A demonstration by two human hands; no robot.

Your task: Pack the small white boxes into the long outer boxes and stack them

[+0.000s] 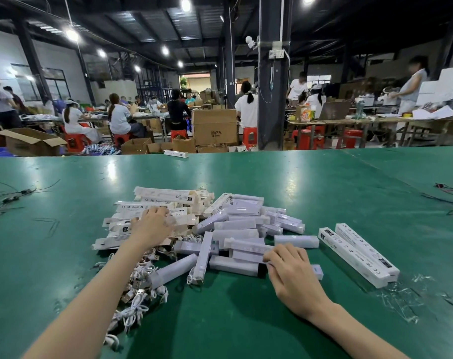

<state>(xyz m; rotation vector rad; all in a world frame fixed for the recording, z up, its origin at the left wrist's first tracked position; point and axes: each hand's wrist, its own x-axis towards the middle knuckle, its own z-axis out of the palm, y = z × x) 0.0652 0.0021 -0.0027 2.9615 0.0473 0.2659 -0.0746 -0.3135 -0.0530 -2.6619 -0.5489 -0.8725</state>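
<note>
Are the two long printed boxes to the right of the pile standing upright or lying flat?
Lying flat. The two long printed boxes rest lengthwise on the green table, side by side.

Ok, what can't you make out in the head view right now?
Left hand grip: fingertips buried among the outer boxes, head view.
Right hand: its own back covers the small white box beneath, so gripping or resting is unclear.
Print on the two packed long boxes: too small to read.
Wires at the right: cut off by the frame edge.
</note>
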